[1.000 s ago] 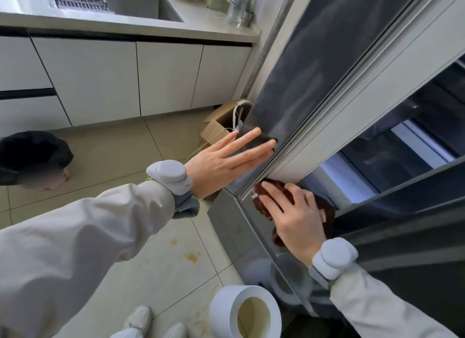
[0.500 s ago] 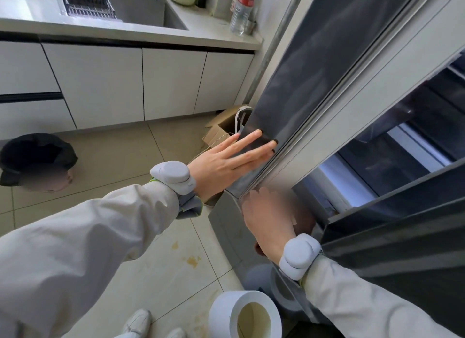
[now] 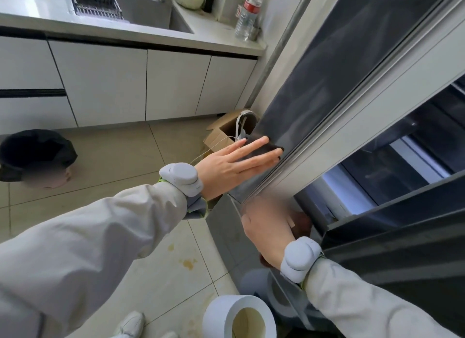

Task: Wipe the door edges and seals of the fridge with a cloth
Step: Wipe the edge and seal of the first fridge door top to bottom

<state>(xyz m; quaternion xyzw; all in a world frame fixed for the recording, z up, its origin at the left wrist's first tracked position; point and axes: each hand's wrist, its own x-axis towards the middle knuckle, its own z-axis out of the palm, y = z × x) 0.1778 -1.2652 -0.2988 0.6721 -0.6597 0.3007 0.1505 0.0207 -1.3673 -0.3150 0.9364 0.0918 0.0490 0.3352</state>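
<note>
While the left hand [image 3: 236, 165] lies flat with straight fingers against the dark outer face of the open fridge door [image 3: 334, 68], steadying it, the right hand [image 3: 269, 227] is down at the door's lower corner, blurred by motion. A brown cloth [image 3: 302, 223] shows only as a sliver past the knuckles, under that hand and against the pale door edge [image 3: 352, 134]; whether the fingers curl around it or just press it flat I cannot tell. The cloth looks soft and light, likely to bunch or slip, so it is best held wadded under the palm. The door looks heavy and apt to swing, and its seal probably yields under pressure, so a bracing hand on the outer face suits it.
</note>
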